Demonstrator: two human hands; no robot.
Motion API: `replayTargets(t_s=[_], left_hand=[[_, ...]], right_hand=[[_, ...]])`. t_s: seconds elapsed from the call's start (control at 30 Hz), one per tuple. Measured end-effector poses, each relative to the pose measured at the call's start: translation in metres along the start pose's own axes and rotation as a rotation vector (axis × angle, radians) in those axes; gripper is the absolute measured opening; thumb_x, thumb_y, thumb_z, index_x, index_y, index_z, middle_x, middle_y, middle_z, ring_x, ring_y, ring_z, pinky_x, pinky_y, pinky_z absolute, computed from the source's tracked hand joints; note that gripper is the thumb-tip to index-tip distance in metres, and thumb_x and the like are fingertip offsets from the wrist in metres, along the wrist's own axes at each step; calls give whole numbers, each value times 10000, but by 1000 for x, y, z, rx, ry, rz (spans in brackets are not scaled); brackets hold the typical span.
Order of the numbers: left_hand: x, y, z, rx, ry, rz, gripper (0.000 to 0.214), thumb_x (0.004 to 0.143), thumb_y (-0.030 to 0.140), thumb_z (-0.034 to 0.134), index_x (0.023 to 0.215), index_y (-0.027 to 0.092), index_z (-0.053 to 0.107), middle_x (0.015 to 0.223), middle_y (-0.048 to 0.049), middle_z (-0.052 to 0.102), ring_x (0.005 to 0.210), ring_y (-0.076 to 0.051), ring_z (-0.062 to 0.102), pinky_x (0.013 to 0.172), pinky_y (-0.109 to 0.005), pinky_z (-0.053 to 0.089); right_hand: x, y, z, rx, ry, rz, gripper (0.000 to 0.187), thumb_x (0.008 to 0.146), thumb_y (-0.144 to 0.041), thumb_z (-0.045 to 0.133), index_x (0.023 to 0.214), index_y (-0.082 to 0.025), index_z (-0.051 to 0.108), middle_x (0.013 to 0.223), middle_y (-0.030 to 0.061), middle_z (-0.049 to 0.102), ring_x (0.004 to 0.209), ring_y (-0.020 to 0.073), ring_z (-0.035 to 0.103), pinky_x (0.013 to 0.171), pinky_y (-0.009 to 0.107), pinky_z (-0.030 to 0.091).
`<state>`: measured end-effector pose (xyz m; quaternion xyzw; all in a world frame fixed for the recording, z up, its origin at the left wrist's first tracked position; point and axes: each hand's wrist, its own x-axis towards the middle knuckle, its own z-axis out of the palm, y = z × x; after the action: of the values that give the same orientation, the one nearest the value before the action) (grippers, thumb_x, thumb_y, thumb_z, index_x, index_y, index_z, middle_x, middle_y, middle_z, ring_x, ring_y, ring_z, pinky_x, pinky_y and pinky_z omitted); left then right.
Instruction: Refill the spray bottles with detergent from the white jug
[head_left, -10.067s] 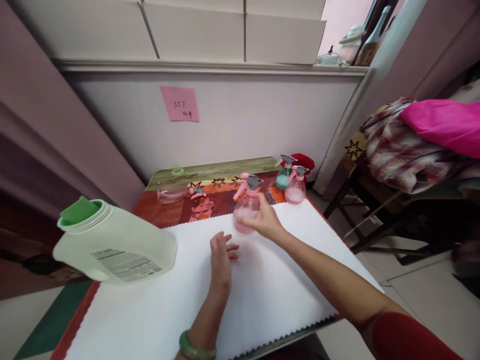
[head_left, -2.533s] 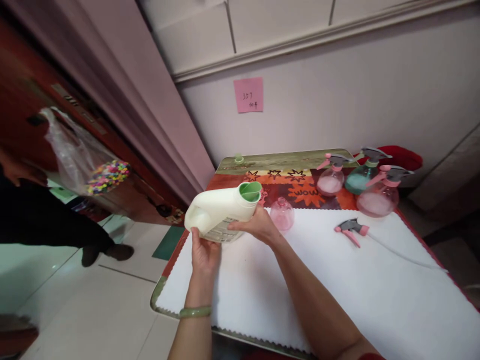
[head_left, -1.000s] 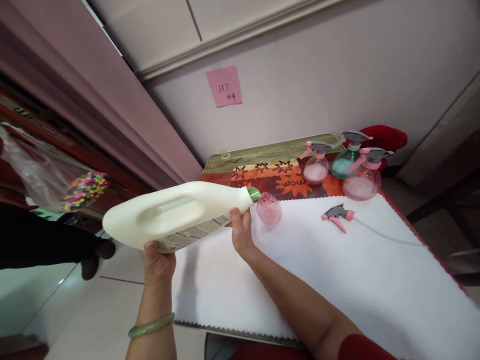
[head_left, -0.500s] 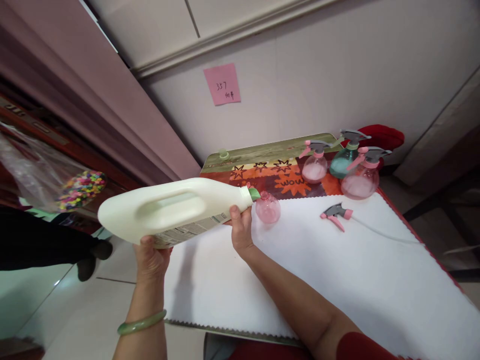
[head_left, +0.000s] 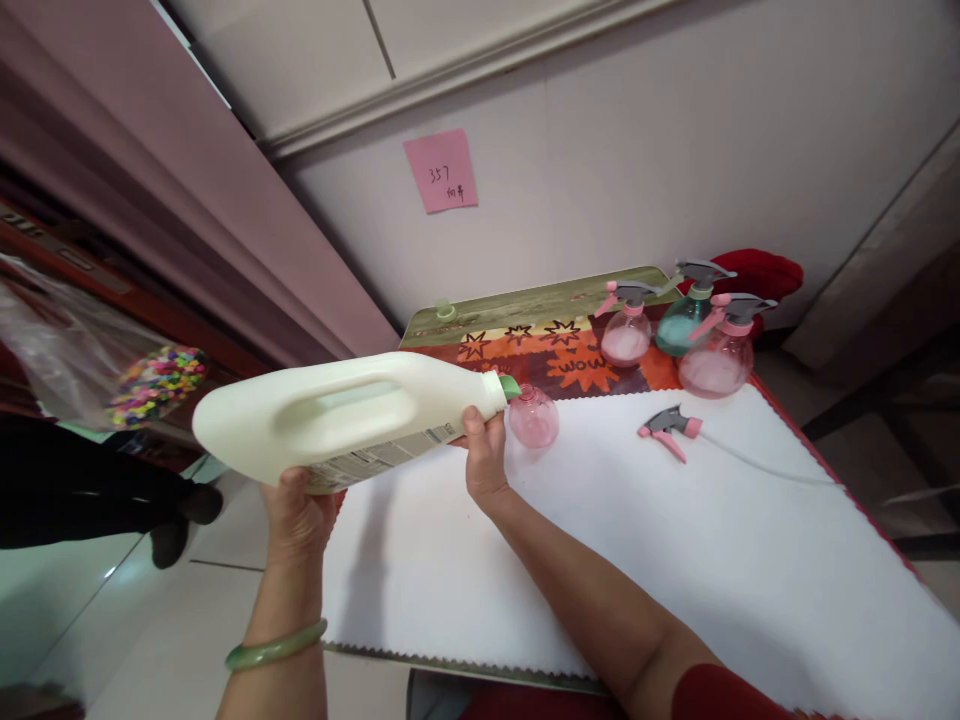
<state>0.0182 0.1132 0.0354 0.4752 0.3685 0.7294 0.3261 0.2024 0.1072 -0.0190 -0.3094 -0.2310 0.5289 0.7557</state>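
Note:
A large white jug (head_left: pixel 337 420) with a green spout lies tipped on its side, its spout right at the mouth of a small pink bottle body (head_left: pixel 533 418) with no sprayer head. My left hand (head_left: pixel 296 520) grips the jug's base from below. My right hand (head_left: pixel 484 462) is closed under the jug's neck, beside the pink bottle. The bottle stands on a white cloth (head_left: pixel 637 560). A loose pink and grey sprayer head (head_left: pixel 670 428) with its thin tube lies on the cloth to the right.
Three spray bottles (head_left: pixel 679 330) stand at the table's far right corner, two pink and one teal. A green cap (head_left: pixel 445 310) lies on the far left table edge. A pink note (head_left: pixel 441 170) hangs on the wall. At left, a person's dark legs (head_left: pixel 82 495) and a bag of coloured beads (head_left: pixel 146 380).
The jug was lifted from the table and tipped until its spout met the pink bottle. Over the last second it has hardly moved; my left arm has shifted slightly left.

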Motion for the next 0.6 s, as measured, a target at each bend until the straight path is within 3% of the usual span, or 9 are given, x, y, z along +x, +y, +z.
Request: replayTargets(t_s=[0.23,0.43,0.6], left_hand=[[-2,12,19,14,19,24,725,541,503,934,1161,229,675,1258,-29,727,1345,-306,550,1128,-403,479],[3,12,20,35,20,39,763,531,522,930,1159,176,671,1259,-75,719,1366,-334,525,1131,-417,473],[6,11,20,44,2,82,720,550,492,922,1155,192,670,1267,-37,717,1368,-311,524,1151,-413,452]], right_hand=[[1,-3,1,33,-6,42,769,813,-648,647,1417,-220,436,1328,135,650,1134,273,670,814,388,637],[2,-4,1,32,4,54,764,811,-645,644,1422,-233,439,1343,131,642,1143,278,667,769,367,640],[2,-5,0,55,12,56,762,810,-627,654,1422,-224,443,1333,134,643,1133,280,671,738,360,640]])
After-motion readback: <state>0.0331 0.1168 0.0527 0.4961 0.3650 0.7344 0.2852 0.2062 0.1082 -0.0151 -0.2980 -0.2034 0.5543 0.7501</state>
